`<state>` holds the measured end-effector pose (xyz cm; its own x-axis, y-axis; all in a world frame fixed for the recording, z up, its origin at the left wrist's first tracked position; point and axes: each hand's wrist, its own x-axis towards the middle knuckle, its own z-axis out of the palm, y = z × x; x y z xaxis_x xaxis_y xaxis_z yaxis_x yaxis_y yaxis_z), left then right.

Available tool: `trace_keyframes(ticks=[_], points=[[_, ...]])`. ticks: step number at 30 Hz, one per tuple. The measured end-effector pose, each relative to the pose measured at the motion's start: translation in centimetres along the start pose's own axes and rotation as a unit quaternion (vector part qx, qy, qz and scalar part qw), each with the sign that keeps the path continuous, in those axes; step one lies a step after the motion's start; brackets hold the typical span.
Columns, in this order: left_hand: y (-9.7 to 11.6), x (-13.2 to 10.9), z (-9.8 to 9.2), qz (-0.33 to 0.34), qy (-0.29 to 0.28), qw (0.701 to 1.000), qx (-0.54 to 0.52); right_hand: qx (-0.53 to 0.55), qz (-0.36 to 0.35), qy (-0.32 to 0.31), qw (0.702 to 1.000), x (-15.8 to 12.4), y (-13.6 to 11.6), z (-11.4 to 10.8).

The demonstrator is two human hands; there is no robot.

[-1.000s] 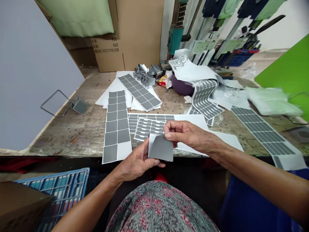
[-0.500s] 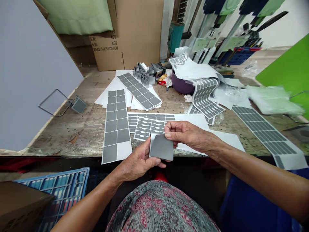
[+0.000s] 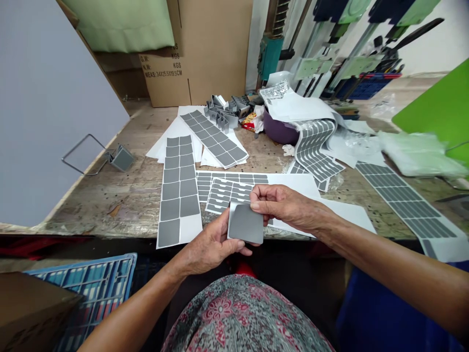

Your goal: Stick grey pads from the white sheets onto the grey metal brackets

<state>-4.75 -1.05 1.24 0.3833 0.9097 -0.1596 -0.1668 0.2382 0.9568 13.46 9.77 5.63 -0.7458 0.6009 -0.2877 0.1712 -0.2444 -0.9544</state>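
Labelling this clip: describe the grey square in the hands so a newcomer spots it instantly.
At the front of the worn wooden workbench, just right of the long sheet of grey squares, the right hand pinches and the left hand supports a grey rounded square on white backing. Unlike the rows on the sheets, it is single and lifted off the bench.

Head camera, facing forward and down across workbench (image 3: 88, 205), close above left hand (image 3: 208, 239) and right hand (image 3: 289, 205).

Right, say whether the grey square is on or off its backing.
On: the grey square sits on white backing showing along its left edge.
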Motion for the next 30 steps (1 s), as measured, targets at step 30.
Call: trace_keyframes(ticks=[30], points=[[-0.36, 0.19, -0.3, -0.003, 0.0, 1.0, -0.018, 0.032, 0.018, -0.006, 0.999, 0.68, 0.81, -0.27]])
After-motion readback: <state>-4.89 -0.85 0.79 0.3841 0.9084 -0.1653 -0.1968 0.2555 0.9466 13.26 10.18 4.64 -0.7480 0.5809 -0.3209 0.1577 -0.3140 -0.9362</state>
